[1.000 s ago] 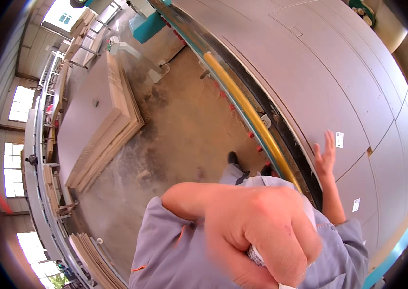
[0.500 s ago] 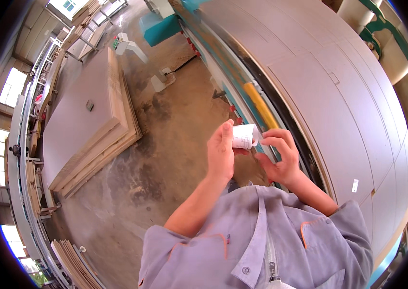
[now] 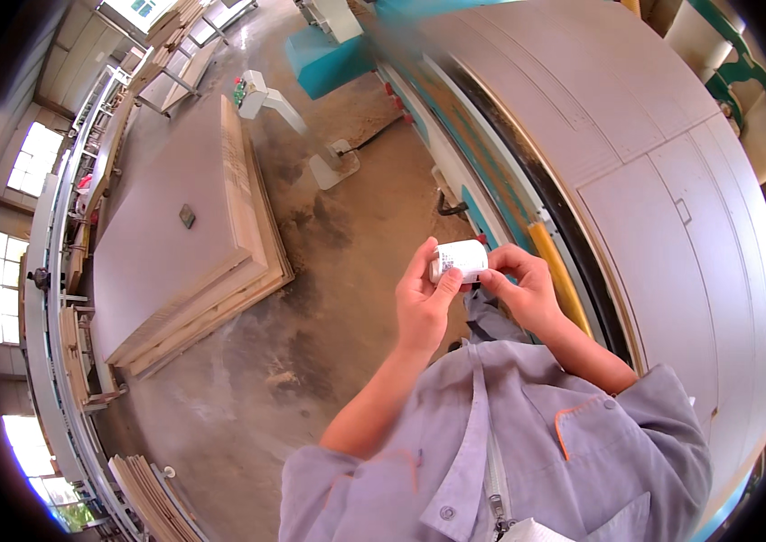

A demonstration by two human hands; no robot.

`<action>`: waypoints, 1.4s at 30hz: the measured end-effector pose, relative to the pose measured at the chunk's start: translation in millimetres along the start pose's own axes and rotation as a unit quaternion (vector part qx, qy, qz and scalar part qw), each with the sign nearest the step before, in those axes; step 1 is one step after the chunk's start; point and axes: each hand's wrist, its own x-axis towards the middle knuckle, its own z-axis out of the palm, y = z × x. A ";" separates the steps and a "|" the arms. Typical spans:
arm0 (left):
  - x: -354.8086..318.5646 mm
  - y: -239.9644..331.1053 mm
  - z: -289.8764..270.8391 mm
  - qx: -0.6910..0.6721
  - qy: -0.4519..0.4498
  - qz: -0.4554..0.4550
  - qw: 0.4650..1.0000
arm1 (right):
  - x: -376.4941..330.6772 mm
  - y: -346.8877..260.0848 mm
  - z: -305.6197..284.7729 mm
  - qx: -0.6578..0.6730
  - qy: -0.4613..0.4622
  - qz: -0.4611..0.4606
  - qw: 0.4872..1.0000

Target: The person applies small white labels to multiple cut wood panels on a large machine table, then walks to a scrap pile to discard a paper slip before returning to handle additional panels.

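Holding a small white roll (image 3: 460, 260) between both hands, a person in a grey work shirt (image 3: 527, 452) stands on a dusty concrete floor (image 3: 329, 271). The roll looks like paper labels wound into a short cylinder, raised in front of the chest. The left hand (image 3: 421, 303) cups it from the side, fingers curled around its end; the right hand (image 3: 520, 287) pinches its other edge with thumb and fingertips. To the left lies a stack of flat, pale wooden boards (image 3: 189, 244), edges showing thin layers, with a small dark object (image 3: 187, 215) on top. To the right spreads a broad, smooth panel surface (image 3: 672, 181), bordered by a dark rail and a yellow bar (image 3: 559, 280).
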 end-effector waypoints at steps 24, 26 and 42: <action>329.2 -31.1 31.0 0.231 -0.003 -0.166 0.959 | 409.3 148.8 -232.8 -0.001 0.350 0.040 0.936; 339.3 -35.2 30.4 0.240 -0.007 -0.194 0.951 | 422.3 145.4 -271.7 -0.050 0.464 0.006 0.885; 371.0 -41.4 8.5 0.252 -0.022 -0.227 0.940 | 369.1 164.2 -307.1 -0.325 0.526 -0.116 0.778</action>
